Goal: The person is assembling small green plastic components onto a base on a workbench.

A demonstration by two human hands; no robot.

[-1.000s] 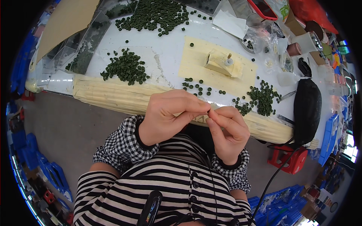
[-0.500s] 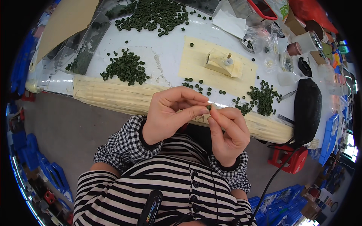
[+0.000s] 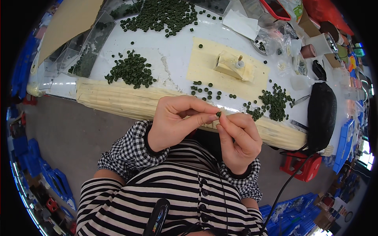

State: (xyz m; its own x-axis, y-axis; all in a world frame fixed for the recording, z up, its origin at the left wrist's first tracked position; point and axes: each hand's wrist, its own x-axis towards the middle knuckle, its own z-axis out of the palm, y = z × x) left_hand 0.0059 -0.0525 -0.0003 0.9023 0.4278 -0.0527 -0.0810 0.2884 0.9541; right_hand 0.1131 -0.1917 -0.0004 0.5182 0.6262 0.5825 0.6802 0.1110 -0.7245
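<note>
A small round dark green piece (image 3: pixel 218 114) is pinched between the thumb and index finger of my left hand (image 3: pixel 173 124), just over the table's front edge. My right hand (image 3: pixel 241 138) meets it from the other side, its index fingertip against the piece. Thumb and fingers of that hand are closed together; whether they grip something thin cannot be made out. Beyond my hands several like pieces (image 3: pixel 210 93) lie loose, with a small pile (image 3: pixel 277 103) to the right and a larger pile (image 3: pixel 132 70) to the left.
A tape-wrapped block with a short upright peg (image 3: pixel 232 67) sits on a cream sheet (image 3: pixel 199 65). At the back lies a big heap of green pieces (image 3: pixel 159 15). Clear bins (image 3: pixel 88 51) stand left, a black pouch (image 3: pixel 321 114) right, and a red stool (image 3: pixel 301 167) below it.
Both hands stay together at nearly the same spot, having dipped very slightly. The green piece between the fingertips has turned a little.
</note>
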